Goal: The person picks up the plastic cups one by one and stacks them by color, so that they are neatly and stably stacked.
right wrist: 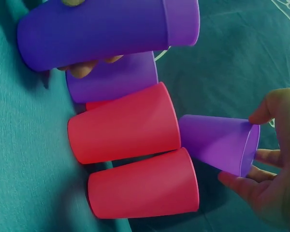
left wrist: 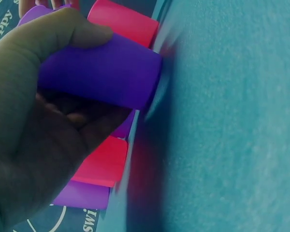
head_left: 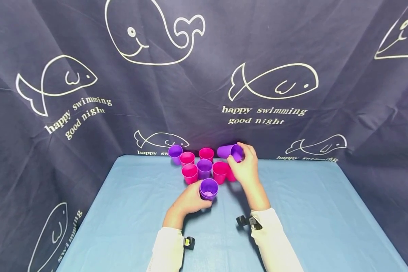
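My left hand grips a nested stack of purple cups at the front of the group. In the right wrist view a second rim shows on this purple cup stack. My right hand pinches another purple cup by its rim, between thumb and fingers. That cup lies tipped on its side, its mouth toward my palm, behind two pink cups. In the left wrist view my left hand wraps round the purple cup, thumb on one side, fingers on the other.
Several pink cups and purple cups stand mouth up, close together, near the back of the blue table. A purple cup stands at the group's left rear. Dark cloth with fish drawings hangs behind.
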The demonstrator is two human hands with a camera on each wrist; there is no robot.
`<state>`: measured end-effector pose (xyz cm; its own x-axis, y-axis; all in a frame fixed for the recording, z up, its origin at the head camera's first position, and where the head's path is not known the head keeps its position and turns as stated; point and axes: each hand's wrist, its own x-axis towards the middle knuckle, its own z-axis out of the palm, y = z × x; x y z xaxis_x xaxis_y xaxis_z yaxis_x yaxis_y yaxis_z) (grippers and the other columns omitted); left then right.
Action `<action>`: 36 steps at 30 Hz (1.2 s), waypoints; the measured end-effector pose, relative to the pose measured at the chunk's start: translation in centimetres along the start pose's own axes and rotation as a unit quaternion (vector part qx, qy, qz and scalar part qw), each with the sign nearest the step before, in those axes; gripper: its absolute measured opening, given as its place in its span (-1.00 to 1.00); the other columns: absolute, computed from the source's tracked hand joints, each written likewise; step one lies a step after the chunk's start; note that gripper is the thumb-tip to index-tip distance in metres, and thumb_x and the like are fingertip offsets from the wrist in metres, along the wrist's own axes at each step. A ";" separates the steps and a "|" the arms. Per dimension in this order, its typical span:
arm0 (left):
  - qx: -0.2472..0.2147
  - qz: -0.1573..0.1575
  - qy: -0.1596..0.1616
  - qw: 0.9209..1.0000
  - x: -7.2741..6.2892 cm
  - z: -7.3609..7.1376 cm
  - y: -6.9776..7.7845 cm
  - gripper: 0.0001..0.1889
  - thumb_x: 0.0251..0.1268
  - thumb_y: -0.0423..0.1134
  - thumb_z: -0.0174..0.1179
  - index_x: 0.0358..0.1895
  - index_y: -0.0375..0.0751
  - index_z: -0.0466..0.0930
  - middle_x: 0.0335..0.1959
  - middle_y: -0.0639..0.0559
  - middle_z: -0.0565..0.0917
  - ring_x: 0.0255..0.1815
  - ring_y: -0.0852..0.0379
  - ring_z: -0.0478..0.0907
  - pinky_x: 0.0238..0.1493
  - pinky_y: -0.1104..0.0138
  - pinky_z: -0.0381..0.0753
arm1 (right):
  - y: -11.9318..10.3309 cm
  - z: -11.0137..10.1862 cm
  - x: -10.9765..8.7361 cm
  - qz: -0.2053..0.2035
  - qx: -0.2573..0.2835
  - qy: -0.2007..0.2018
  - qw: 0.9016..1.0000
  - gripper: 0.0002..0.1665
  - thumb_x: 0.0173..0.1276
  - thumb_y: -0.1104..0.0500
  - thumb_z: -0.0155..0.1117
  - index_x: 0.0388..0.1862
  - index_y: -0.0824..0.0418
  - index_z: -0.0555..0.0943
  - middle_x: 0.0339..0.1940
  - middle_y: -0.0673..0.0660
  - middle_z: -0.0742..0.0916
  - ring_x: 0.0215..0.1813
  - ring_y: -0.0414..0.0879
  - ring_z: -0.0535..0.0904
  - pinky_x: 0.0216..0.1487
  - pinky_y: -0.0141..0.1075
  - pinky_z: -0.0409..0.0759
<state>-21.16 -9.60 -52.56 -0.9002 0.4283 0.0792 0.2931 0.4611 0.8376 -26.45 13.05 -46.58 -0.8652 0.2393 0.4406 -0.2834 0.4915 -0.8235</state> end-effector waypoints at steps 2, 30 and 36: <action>0.002 0.002 0.000 1.000 0.0 0.0 0.0 -0.52 -0.02 -0.30 0.52 0.06 -0.04 0.66 -0.17 0.10 0.77 -0.14 0.21 0.66 0.12 0.24 0.69 | -0.1 -0.2 -0.1 0.014 0.016 0.004 1.000 -0.32 0.16 0.27 0.39 0.33 0.33 0.61 0.22 0.29 0.64 0.18 0.18 0.60 0.26 0.06 0.63; 0.003 0.002 0.017 1.000 0.1 0.0 -0.2 -0.43 0.10 -0.12 0.57 0.22 -0.01 0.64 -0.04 0.13 0.75 -0.03 0.18 0.66 0.18 0.17 0.67 | -2.0 -1.8 -1.0 0.010 0.074 -0.028 0.997 -0.46 0.22 0.40 0.04 0.15 0.33 0.72 0.04 0.32 0.72 0.03 0.07 0.60 -0.01 -0.61 0.45; 0.006 0.003 0.020 1.000 0.2 0.0 -0.4 -0.40 0.09 -0.08 0.58 0.25 0.00 0.64 0.00 0.12 0.77 -0.02 0.18 0.67 0.17 0.20 0.68 | -2.5 -1.8 -1.5 0.010 0.067 -0.060 0.996 -0.46 0.24 0.38 0.02 0.15 0.32 0.72 0.08 0.27 0.75 0.03 0.04 0.62 0.02 -0.53 0.48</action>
<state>-21.48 -9.71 -52.82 -0.9102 0.4001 0.1067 0.3031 0.4682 0.8300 -23.72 12.96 -44.59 -0.9123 0.1423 0.3840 -0.3108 0.3701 -0.8755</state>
